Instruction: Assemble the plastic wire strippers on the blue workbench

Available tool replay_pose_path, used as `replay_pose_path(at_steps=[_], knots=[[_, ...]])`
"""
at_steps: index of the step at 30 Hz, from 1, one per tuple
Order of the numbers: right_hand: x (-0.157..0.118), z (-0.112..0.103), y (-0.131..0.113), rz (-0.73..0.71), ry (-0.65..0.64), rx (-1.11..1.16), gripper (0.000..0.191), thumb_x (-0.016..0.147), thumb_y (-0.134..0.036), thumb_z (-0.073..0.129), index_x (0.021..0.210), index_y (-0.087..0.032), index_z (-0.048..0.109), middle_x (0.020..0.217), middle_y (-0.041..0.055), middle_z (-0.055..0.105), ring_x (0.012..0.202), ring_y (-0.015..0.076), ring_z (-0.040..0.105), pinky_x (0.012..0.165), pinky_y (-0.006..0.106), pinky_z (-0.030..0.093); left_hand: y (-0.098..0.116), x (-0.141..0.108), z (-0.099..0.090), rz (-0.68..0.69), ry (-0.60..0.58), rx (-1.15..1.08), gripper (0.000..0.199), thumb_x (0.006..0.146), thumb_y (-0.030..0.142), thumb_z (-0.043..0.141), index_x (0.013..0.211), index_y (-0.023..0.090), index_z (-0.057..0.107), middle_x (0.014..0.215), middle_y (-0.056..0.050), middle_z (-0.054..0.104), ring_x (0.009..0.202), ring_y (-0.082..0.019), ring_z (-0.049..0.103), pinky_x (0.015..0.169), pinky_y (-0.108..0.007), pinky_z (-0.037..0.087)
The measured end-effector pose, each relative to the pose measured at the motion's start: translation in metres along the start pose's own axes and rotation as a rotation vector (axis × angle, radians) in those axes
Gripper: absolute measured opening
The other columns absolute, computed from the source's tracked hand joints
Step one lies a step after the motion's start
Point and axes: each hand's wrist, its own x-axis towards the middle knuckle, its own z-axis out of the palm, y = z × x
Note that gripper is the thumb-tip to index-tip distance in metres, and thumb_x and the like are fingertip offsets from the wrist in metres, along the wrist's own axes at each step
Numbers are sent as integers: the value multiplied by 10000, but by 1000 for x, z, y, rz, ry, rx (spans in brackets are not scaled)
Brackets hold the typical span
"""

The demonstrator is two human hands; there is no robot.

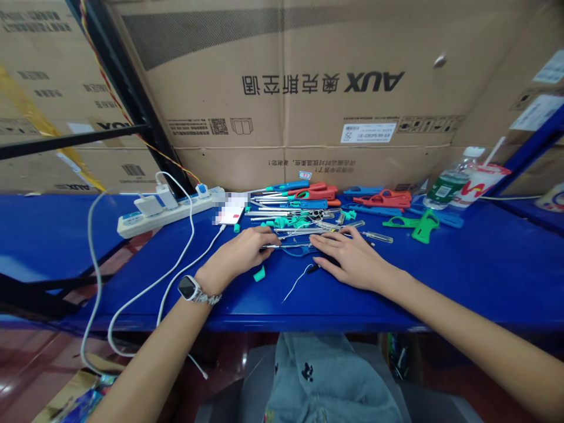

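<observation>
Blue surface (453, 273) is spreading beneath your hands; the clock here is centring between them, with twelve pointing away from you. At nine, your left hand (250, 249) is keeping a narrow grip, its fingers pinching a silver rod (286, 245) that is lying crosswise at the centre. At three, your right hand (352, 258) is resting its fingertips by the rod's other end; you cannot tell whether its grip is closing on anything. A blue handle (302, 252) is lying between both hands. Just beside your right thumb, at four, a black piece (312, 268) is trailing a white wire (294, 286) toward six. At eight, a green cap (259, 274) is lying near your left hand. Beyond, at twelve, more rods (267, 214) are heaping up. Red handles (392, 198) are lying at two, with a bottle (447, 185) standing farther out.
</observation>
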Motion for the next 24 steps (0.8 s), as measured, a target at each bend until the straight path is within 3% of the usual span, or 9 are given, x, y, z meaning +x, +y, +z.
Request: replay_pose_path(at_steps=[7,21,24], knots=[[-1,1,-1,10,1,-1,485,1078,-455,371,1476,-233,535,1447,77,620,1348,284,549,1095,542,360,-2,0,3,-18,7,-5,256,939,198,501,997,182,749,1025,-103,682,871,-201,669,795,-349,547],[-4,6,-1,29,16,49,472,1083,-434,355,1499,-266,503,1498,69,571,1395,277,514,1117,552,343,1,-5,6,-55,50,-64,257,913,258,553,1055,164,746,1095,-120,685,957,-241,672,889,-412,559],[-5,7,-2,56,21,41,500,1085,-420,348,1524,-208,462,1519,111,544,1416,283,491,1136,558,329,3,-5,6,-72,54,-18,249,919,291,556,1057,167,723,1082,-122,683,959,-258,665,885,-440,558]])
